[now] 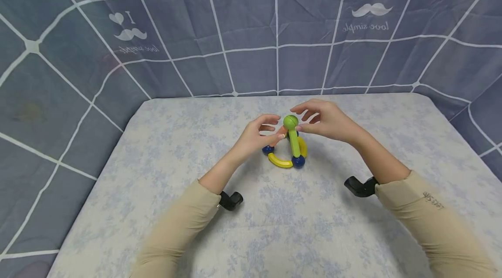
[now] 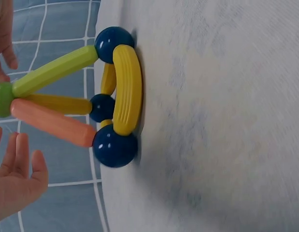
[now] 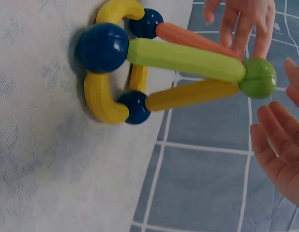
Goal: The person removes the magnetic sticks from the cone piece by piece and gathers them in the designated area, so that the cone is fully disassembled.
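Note:
A pyramid of toy ball-and-rod pieces stands on the table. Its base is a ring of curved yellow rods (image 2: pixel 127 89) joined by three blue balls (image 3: pixel 102 47). From these a lime green rod (image 3: pixel 186 60), an orange rod (image 2: pixel 53 123) and a straight yellow rod (image 3: pixel 193 94) lean inward to one green ball (image 1: pixel 291 122) at the top. My left hand (image 1: pixel 256 133) is beside the orange rod, fingers loosely bent and apart from the ball. On the other side my right hand (image 1: pixel 325 120) curves near the green ball, its fingers spread with nothing gripped.
The table wears a pale cloth (image 1: pixel 188 138) with a blue floral pattern. Behind and at the sides hangs a blue-grey curtain (image 1: pixel 251 29) with white grid lines. A black wrist device (image 1: pixel 231 201) sits under the left cuff, another (image 1: pixel 360 186) under the right.

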`<state>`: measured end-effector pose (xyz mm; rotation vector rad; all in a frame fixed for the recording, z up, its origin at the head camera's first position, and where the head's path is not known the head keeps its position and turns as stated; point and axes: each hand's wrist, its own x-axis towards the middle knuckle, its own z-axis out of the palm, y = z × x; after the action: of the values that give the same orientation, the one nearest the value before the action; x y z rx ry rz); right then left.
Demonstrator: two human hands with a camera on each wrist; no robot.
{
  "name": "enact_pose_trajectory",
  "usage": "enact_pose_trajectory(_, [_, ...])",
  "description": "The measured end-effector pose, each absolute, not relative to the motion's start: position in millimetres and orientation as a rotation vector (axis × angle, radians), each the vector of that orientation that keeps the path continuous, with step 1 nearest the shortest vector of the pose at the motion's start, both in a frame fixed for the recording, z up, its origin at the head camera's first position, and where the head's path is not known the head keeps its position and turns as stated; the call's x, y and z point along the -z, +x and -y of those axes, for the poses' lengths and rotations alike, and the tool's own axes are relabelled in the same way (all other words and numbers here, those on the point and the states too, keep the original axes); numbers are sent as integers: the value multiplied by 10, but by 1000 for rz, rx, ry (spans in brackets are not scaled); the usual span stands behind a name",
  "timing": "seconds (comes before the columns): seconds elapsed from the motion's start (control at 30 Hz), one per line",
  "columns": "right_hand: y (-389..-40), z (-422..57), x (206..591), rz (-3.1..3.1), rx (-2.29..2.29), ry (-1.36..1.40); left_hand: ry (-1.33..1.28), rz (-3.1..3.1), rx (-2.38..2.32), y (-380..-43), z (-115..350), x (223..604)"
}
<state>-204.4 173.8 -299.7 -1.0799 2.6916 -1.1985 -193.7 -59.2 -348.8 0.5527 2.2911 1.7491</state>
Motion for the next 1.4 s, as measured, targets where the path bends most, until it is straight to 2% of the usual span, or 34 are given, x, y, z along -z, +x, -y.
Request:
enact_pose_trajectory(0.33, [-2090,-1590,3056,-2794,1074,-1104,470,-2267,-1790,-2017,438,3609])
enact_pose_trajectory(1.4, [-2143,-1525,3141,-2775,1219,-936,533,-2281,-1890,-2084,300,3705])
